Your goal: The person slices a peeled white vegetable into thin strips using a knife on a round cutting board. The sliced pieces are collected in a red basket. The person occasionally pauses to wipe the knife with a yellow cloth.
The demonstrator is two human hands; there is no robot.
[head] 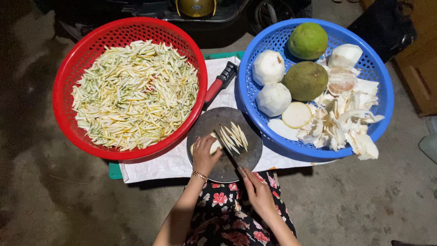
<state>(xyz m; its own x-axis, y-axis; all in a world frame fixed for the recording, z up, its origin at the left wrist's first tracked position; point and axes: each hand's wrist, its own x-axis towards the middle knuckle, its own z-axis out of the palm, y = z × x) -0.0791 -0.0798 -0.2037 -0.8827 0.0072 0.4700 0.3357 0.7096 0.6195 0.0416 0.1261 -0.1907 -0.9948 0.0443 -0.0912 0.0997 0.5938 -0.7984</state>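
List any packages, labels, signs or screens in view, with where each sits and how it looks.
None show: no package, label, sign or screen.
Nearest to packaging: white woven plastic sheet, spread flat under the round red plastic basket, round blue plastic basket and round dark chopping board; any print on it cannot be made out.

Rough grey concrete floor (pixel 54 196), wooden cabinet (pixel 421 77) at far right, dark vehicle (pixel 195 13) far behind, dim light

A single head-worn view looks almost straight down, fairly near, on the round grey cutting board (pixel 225 146); the wearer sits at 6 o'clock.
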